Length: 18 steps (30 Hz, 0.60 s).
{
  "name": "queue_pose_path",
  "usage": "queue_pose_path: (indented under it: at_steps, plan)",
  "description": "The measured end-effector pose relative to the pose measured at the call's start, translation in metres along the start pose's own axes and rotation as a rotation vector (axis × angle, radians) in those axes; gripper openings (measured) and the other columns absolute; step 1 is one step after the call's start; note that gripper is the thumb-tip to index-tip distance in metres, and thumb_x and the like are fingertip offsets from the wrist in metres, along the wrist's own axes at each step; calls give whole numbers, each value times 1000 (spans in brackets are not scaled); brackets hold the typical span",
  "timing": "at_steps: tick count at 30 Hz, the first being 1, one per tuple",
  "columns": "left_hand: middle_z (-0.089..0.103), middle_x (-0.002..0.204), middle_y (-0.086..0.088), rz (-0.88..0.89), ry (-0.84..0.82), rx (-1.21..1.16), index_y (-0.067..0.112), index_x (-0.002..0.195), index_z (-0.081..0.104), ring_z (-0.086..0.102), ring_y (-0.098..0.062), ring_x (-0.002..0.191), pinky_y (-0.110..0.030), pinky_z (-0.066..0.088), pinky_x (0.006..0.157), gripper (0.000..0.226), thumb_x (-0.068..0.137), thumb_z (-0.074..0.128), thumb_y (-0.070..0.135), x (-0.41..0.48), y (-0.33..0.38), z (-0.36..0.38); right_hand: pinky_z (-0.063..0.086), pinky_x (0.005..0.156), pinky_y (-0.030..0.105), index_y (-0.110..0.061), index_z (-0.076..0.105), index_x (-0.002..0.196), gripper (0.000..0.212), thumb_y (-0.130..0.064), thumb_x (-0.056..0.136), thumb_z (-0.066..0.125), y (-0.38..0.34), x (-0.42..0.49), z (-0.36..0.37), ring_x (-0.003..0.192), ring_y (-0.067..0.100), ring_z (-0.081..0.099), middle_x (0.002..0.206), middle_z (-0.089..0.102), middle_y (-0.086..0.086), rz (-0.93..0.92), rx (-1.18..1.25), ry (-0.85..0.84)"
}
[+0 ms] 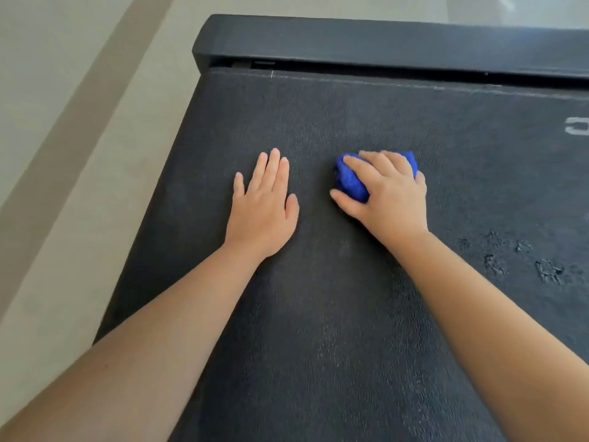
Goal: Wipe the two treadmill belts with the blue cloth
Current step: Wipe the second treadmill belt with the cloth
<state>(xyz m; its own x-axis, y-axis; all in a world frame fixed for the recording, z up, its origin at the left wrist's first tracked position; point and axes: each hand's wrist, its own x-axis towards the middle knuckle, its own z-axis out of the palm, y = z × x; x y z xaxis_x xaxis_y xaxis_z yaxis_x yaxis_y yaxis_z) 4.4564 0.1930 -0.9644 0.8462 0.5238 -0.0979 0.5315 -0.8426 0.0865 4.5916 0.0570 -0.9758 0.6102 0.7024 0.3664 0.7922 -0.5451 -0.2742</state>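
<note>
1. On my feed the only writing is a white mark [577, 126] printed on the treadmill belt [318, 330] at the right edge. The frame cuts it off, so I cannot read it.
2. My left hand [264, 212] lies flat on the belt, palm down, fingers straight and close together, pointing away from me. It holds nothing.
3. My right hand [389, 199] is just beside it, angled toward the left, with its fingers curled over the blue cloth [350, 183] and its thumb tucked against the cloth's near side. It presses the cloth onto the belt.
4. The cloth is bunched into a wad in the middle of the belt. Blue shows left of the index finger and past the fingers on the far right, so its longer side seems to run across the belt.
5. A pale stitched seam [350, 80] crosses the belt's far end, just before the black end cover [350, 39].
6. Rough scuff marks [526, 260] sit on the belt to the right of my right forearm.
7. Beige floor [63, 154] lies left of the treadmill.
</note>
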Motion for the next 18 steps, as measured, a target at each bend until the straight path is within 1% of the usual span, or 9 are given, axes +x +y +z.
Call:
queue_pose_path:
  at_steps: [2, 5, 7, 9, 10, 13, 15, 16, 18]
  plan:
    - [0, 158, -3, 12, 23, -13, 10, 149, 8, -3, -18, 144, -50, 8, 112, 57, 98, 21, 32, -1, -1, 1, 40, 85, 54, -24, 62, 120, 58, -61, 77, 49, 4, 35, 10, 117, 30, 51, 124, 60, 1, 21, 4, -23]
    - [0, 158, -3, 4, 11, 24, 11, 149, 7, -2, -19, 144, -51, 10, 112, 65, 90, 6, 38, 1, -4, 2, 33, 95, 49, -29, 50, 133, 57, -59, 84, 53, 14, 99, 29, 127, 24, 37, 136, 48, -4, 80, -19, -126]
    - [-1, 158, -3, 7, -3, 51, 12, 149, 6, -3, -19, 144, -50, 10, 113, 71, 85, -3, 42, 2, -3, 4, 32, 96, 49, -29, 47, 134, 56, -58, 86, 51, 16, 142, 38, 128, 24, 33, 136, 45, -4, 162, -33, -181]
    - [2, 157, -3, 8, -7, 48, 12, 149, 8, 0, -20, 144, -50, 11, 112, 73, 84, -4, 43, 4, -3, 4, 32, 94, 48, -28, 47, 132, 54, -58, 87, 50, 15, 171, 44, 126, 25, 34, 134, 44, -1, 242, -45, -218]
    - [2, 157, -4, 5, -6, 47, 12, 149, 8, 0, -20, 144, -50, 11, 112, 73, 84, -4, 43, 5, -4, 3, 32, 94, 47, -27, 47, 132, 53, -58, 88, 49, 12, 176, 46, 125, 25, 34, 134, 44, -1, 247, -51, -228]
    - [0, 157, -3, 11, -11, 32, 12, 149, 7, -2, -19, 144, -49, 10, 113, 74, 83, -4, 43, 5, -4, 1, 33, 93, 47, -26, 47, 133, 55, -57, 87, 50, 9, 142, 37, 127, 24, 34, 135, 45, -1, 171, -50, -206]
    - [-1, 157, -3, 1, -14, 28, 12, 149, 6, -4, -18, 144, -49, 9, 113, 74, 83, -4, 43, 4, -3, 0, 36, 90, 49, -23, 54, 126, 54, -56, 84, 54, 7, 92, 26, 125, 26, 40, 131, 51, 0, 84, -5, -124]
    - [-3, 157, -2, -2, -16, 26, 12, 149, 5, -5, -17, 144, -49, 8, 113, 71, 86, -2, 43, 4, -2, 0, 38, 86, 51, -21, 59, 121, 54, -57, 81, 53, 5, 64, 18, 123, 28, 45, 128, 56, 1, 53, 8, -66]
    - [-8, 157, -1, -4, -29, 13, 13, 149, 2, -9, -16, 143, -48, 5, 113, 60, 96, 12, 38, 3, -1, -1, 43, 80, 52, -20, 64, 114, 57, -60, 77, 48, 4, 22, 5, 117, 30, 53, 121, 62, 2, -4, -17, 14]
